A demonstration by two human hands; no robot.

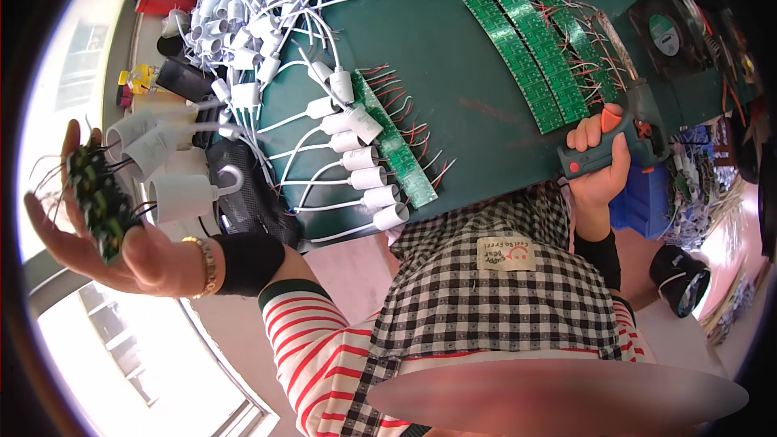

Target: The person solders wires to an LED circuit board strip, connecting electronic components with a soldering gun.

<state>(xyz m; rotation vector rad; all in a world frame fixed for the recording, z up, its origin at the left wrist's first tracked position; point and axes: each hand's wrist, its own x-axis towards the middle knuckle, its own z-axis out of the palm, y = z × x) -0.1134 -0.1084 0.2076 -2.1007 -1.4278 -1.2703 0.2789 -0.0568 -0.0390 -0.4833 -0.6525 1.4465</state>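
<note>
At the far left, my left hand [162, 267] is raised off the table, its thumb and fingers around a green circuit board strip [101, 194] seen nearly edge-on. White lamp holders [182, 198] hang from that strip by thin wires. On the right, my right hand [600, 162] wraps round the handle of a dark green soldering gun [643, 109] with an orange trigger. The gun's nose points away from me, beside several green boards [526, 57] with red and white wires. Another board strip [396, 142] lies mid-table, with a row of white lamp holders [364, 158] along its left side.
A large heap of white lamp holders with cables [243, 8] covers the far left of the green table [421, 48]. A black round-labelled device [665, 32] stands far right. A blue bin [639, 206] sits below the right table edge. A black mesh object [247, 194] lies near my left wrist.
</note>
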